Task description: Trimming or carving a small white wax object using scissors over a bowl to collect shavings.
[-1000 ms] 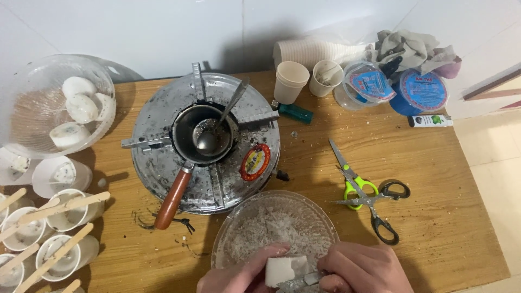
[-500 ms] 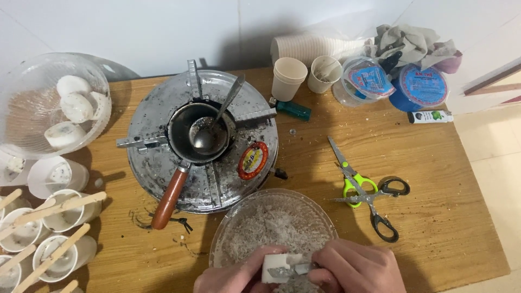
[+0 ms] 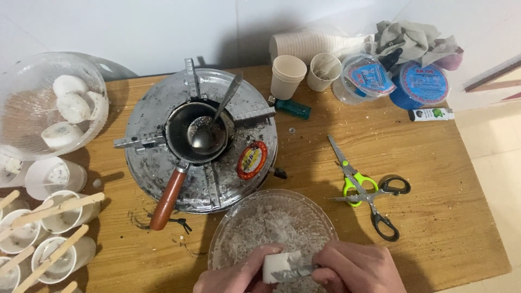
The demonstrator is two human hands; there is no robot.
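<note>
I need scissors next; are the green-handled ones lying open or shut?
Open: the green-handled scissors lie on the table with blades spread, crossing the black-handled pair.

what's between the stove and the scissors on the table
Bare wood with a few crumbs between the stove and the scissors, as the head view shows; a green lighter lies further back.

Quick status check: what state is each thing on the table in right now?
Left hand: gripping white block.
Right hand: holding blade against block.
Glass bowl: holds shavings.
Small pot: on stove, spoon inside.
Scissors: two pairs, lying unused.
Paper cups: upright.
</note>
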